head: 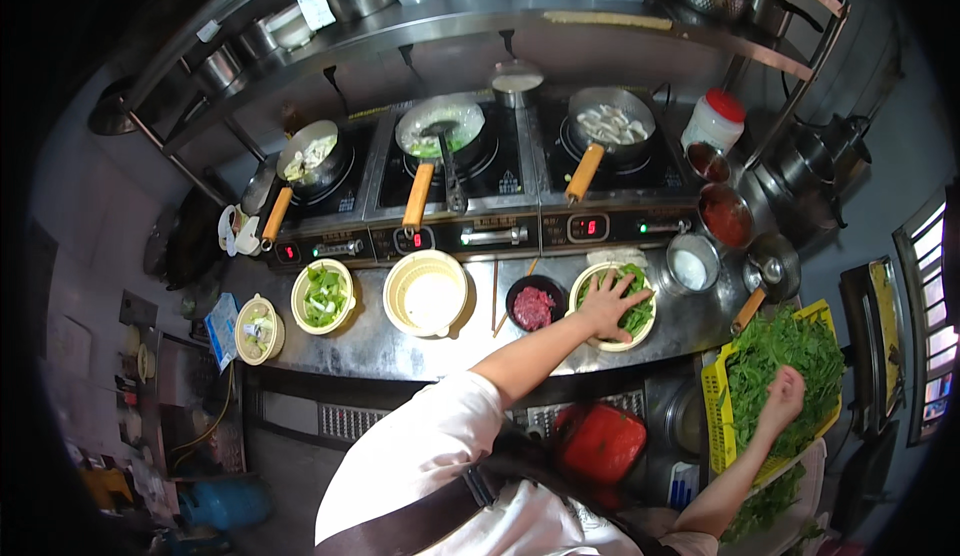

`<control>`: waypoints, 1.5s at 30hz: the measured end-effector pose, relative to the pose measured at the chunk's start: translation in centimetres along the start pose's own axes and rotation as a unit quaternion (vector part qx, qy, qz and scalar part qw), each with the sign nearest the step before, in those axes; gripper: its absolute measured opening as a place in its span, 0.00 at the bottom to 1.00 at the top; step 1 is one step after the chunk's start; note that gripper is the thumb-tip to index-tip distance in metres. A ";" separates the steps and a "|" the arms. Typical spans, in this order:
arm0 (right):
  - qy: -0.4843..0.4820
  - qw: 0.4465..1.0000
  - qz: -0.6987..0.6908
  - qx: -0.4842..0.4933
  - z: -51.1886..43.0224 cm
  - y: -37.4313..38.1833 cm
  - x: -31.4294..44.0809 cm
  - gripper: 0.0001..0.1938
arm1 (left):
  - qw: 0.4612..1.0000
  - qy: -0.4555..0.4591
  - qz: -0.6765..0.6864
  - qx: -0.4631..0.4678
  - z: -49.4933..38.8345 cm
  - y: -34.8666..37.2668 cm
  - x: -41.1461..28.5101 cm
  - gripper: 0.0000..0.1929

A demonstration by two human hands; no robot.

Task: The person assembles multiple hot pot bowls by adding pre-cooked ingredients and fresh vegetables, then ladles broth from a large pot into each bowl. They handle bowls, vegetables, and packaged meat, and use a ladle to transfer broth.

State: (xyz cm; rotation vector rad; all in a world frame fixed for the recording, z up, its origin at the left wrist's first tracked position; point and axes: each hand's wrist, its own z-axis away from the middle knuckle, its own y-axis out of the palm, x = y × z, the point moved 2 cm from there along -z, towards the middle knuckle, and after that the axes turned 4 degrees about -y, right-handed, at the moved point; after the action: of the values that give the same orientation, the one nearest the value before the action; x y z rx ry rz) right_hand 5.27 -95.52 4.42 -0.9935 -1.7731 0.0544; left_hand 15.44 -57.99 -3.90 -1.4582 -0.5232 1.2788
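My left hand [607, 307] lies with its fingers spread on leafy greens [637, 314] in a cream plastic basket [592, 339] on the steel counter. Just left of that basket, a black bowl [556, 287] holds raw red meat [534, 308]. At the right, my right hand [784, 394] is over a yellow plastic crate [718, 413] heaped with leafy greens [787, 342]; its fingers are curled, and whether they hold a leaf is not clear. Further left stand an empty cream basket [426, 297], one with chopped greens [324, 297] and a smaller one with mixed vegetables [259, 328].
Behind the counter, a pan with pale pieces [611, 124], a pan with a ladle [441, 124] and another pan [309, 154] sit on induction cookers. Sauce pots [726, 214] and a red-lidded jar [712, 120] stand right. A steel shelf [487, 23] runs above.
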 end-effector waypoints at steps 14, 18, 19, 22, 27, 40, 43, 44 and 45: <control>-0.215 0.968 0.050 0.118 4.0 10.7 14.3 0.18 | 0.997 -0.049 -0.033 0.045 -0.6 -2.0 -1.1 0.50; -0.313 0.910 -0.148 0.227 4.8 20.6 25.3 0.18 | 0.958 0.017 0.174 -0.228 8.2 -6.0 2.8 0.36; -0.352 0.886 -0.167 0.251 4.9 23.4 27.7 0.18 | 0.922 0.030 0.253 -0.290 10.5 -6.7 5.1 0.32; -0.466 0.808 -0.169 0.318 5.3 32.8 33.4 0.28 | 0.872 -0.139 0.248 -0.399 15.5 -7.4 12.7 0.22; -0.548 0.706 -0.036 0.447 6.1 45.2 38.0 0.17 | 0.912 -0.109 0.113 -0.379 10.5 -8.2 18.1 0.25; -0.343 0.808 -0.248 0.409 6.3 41.0 43.0 0.05 | 0.847 -0.067 0.232 -0.474 12.6 -8.7 26.0 0.08; -0.374 0.808 -0.211 0.404 7.3 42.1 42.7 0.05 | 0.809 -0.026 0.445 -0.384 14.8 -11.0 26.9 0.14; -0.375 0.810 -0.223 0.392 7.4 42.1 42.6 0.05 | 0.673 -0.001 0.671 -0.310 14.6 -11.7 26.9 0.17; -0.372 0.814 -0.233 0.381 7.4 42.0 42.6 0.05 | 0.487 0.044 0.846 -0.211 14.3 -12.5 26.7 0.20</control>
State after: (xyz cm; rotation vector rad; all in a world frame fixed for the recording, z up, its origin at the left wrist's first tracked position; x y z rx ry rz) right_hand 19.94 -37.80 13.76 0.1150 -2.3367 0.8767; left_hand 15.17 -25.29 -1.83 -2.4713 1.2784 2.5549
